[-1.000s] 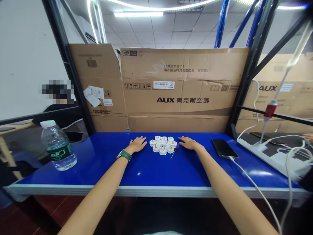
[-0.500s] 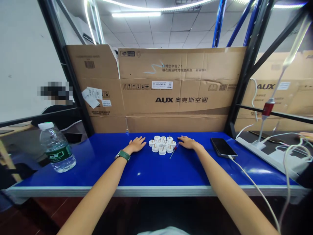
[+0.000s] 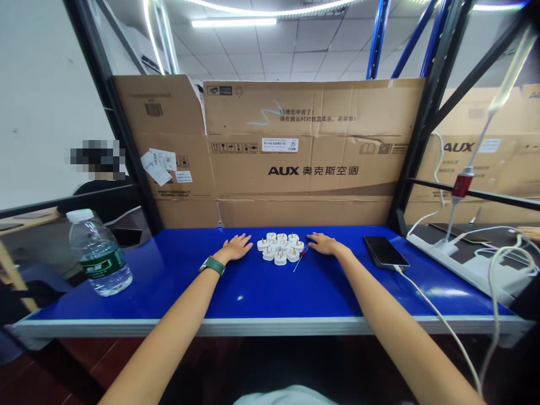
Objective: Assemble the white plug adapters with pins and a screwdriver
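My left hand (image 3: 237, 247) lies flat on the blue tabletop (image 3: 270, 292) with its fingers spread, a watch with a green strap (image 3: 213, 265) on the wrist. On the other side, my right hand (image 3: 323, 244) rests palm down, fingers stretched out, holding nothing. Between the two hands sits a cluster of several white plugs (image 3: 280, 257), their metal pins pointing up. A small screwdriver (image 3: 301, 259) with a red and clear handle lies at the cluster's right edge, close to my right fingertips but apart from them.
A water bottle (image 3: 100, 253) stands at the left. To the right lie a black phone (image 3: 385, 252) with a white cable (image 3: 439, 323) and a white power strip (image 3: 459, 270). Cardboard (image 3: 312, 185) walls the back; a person (image 3: 103, 183) sits beyond the left frame post.
Both hands and the things on the table stay in place. The whole view has shifted very slightly.
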The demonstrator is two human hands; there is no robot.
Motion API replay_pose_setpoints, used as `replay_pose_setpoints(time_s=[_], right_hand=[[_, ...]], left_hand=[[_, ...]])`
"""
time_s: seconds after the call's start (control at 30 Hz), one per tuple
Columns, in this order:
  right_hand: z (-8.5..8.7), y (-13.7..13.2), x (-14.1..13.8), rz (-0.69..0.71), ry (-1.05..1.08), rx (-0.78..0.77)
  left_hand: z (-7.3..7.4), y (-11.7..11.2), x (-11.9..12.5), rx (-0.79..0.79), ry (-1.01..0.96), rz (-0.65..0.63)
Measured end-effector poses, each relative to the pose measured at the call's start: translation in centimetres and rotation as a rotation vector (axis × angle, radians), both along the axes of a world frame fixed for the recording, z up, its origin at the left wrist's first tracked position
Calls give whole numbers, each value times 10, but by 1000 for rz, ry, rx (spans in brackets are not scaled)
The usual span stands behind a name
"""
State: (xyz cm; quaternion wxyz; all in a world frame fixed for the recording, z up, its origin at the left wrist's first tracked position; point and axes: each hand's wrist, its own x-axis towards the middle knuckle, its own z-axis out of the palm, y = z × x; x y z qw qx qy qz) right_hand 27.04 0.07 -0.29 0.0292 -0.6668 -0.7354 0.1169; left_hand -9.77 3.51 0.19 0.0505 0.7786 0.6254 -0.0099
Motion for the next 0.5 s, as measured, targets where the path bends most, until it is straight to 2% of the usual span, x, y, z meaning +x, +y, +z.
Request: replay_pose_setpoints(time_s=[0.5], right_hand=[[5,-3,-2,-2,-15,-4]], left_hand=[[-5,6,-3,-7,-3,-1]])
